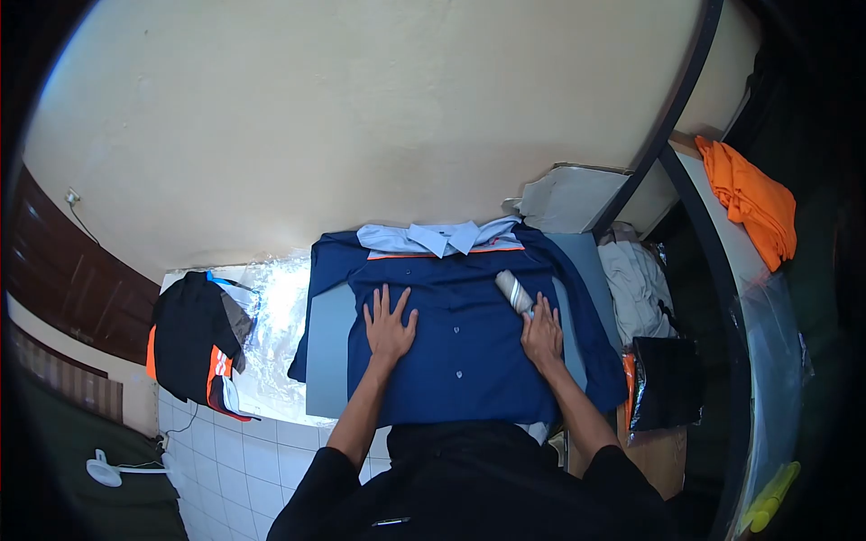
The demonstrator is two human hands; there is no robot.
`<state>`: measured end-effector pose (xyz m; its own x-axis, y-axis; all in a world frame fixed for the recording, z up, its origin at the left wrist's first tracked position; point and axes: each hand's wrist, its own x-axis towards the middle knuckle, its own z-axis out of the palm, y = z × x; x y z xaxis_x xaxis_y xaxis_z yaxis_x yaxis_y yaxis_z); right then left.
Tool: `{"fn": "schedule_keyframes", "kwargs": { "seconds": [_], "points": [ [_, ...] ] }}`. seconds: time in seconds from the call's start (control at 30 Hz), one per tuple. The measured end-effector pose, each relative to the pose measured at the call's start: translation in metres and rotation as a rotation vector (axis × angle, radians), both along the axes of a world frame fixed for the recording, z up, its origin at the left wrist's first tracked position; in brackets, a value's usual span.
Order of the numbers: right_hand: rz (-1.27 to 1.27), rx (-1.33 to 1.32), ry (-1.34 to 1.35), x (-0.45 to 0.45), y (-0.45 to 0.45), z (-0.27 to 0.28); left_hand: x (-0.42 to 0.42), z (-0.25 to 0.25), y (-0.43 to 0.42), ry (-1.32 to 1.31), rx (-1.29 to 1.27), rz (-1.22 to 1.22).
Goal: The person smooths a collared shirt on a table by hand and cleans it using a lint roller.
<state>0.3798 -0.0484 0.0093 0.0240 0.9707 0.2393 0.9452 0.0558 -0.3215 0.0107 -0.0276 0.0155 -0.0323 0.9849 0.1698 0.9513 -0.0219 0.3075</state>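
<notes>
A navy long-sleeved shirt (433,334) with a light grey yoke and collar lies front up on a grey board (328,361), its sleeves spread to both sides. My left hand (390,326) rests flat on the left part of the shirt, fingers spread. On the right part, my right hand (541,335) is closed around the handle of a lint roller (514,292). The roller's pale striped cylinder touches the fabric and points up and left. My fingers hide most of its handle.
A black and orange garment (194,334) lies at the left beside shiny clear plastic (275,316). Grey cloth (636,279) and a black packet (666,383) are at the right. Folded orange cloth (747,200) sits on a shelf. A wall (361,117) stands behind.
</notes>
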Motion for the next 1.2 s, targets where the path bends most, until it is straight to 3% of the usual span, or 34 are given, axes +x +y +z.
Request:
{"fn": "schedule_keyframes", "kwargs": {
  "seconds": [0.4,0.5,0.6,0.7,0.73,0.8,0.87,1.0,1.13,1.2],
  "points": [
    [-0.035,-0.011,0.026,-0.001,0.051,-0.001,-0.013,-0.007,0.063,-0.001,-0.072,-0.061],
    [-0.015,-0.007,0.090,0.003,0.053,-0.006,-0.047,-0.014,0.073,-0.443,-0.056,-0.148],
    [0.041,0.343,0.018,-0.005,0.050,-0.006,-0.094,-0.010,0.080,-0.647,0.108,-0.170],
    [0.148,0.134,0.415,-0.065,0.029,0.044,-0.104,0.027,0.068,-0.296,0.208,-0.063],
    [0.313,0.228,0.446,-0.086,0.030,0.034,-0.106,0.032,0.067,-0.187,0.226,-0.048],
    [0.498,-0.041,0.421,-0.129,0.023,0.049,-0.125,0.013,0.086,-0.208,0.076,-0.059],
    [0.619,-0.140,0.400,-0.168,0.034,0.041,-0.133,0.010,0.106,-0.192,-0.116,0.024],
    [0.557,-0.101,0.416,-0.214,0.055,0.031,-0.150,0.010,0.133,-0.294,-0.344,0.066],
    [0.700,-0.030,0.405,-0.214,0.022,0.021,-0.150,0.008,0.134,-0.289,-0.305,0.070],
    [0.820,-0.138,0.433,-0.209,-0.014,0.031,-0.149,0.007,0.133,-0.283,-0.277,0.062]
  ]
}}
